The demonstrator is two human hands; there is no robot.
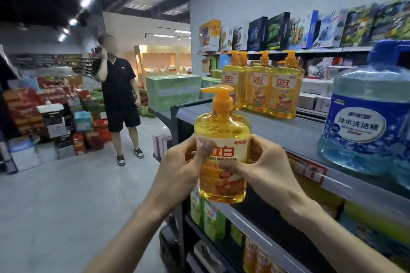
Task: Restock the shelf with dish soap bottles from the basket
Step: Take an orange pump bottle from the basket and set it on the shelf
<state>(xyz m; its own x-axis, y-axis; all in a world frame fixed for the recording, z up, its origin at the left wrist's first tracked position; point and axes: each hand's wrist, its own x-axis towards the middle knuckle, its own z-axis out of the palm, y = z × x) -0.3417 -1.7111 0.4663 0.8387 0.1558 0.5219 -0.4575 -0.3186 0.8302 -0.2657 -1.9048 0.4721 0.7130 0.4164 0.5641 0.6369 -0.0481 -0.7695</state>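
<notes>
A yellow dish soap bottle [222, 139] with an orange pump stands upright in the air, just in front of the grey shelf [288, 132]. My left hand [184, 166] grips its left side, thumb across the label. My right hand [264, 164] grips its right side, thumb on the lower label. Farther back on the same shelf stand three matching yellow bottles [266, 86] in a row. The basket is out of view.
A large blue detergent jug [359, 121] stands on the shelf at the right. Boxed toys [310, 30] line the top shelf. Green and yellow packs [210, 217] fill the shelves below. A person in black [119, 95] stands in the aisle at the left, beside stacked cartons [44, 121].
</notes>
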